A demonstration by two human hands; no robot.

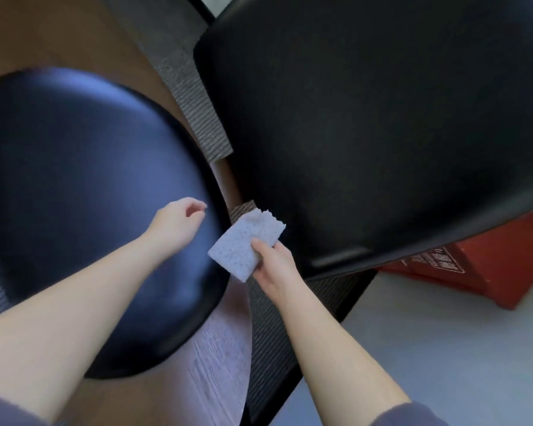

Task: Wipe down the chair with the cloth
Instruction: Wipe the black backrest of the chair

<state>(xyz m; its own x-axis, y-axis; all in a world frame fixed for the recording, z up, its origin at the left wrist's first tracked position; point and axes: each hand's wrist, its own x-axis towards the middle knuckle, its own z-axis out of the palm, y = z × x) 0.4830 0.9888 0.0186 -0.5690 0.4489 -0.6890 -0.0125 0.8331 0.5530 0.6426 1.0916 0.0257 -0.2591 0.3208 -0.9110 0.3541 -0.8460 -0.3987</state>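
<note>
Two black chairs fill the view. A glossy rounded black seat lies at the left, and a matte black chair stands at the upper right. My right hand pinches a folded white cloth in the gap between the two, just below the matte chair's lower edge. Over the right edge of the glossy seat hovers my left hand, its fingers loosely curled and holding nothing.
A wooden table surface runs between the chairs, edged by a dark grey textured strip. A red box sits on the pale floor at the right, under the matte chair.
</note>
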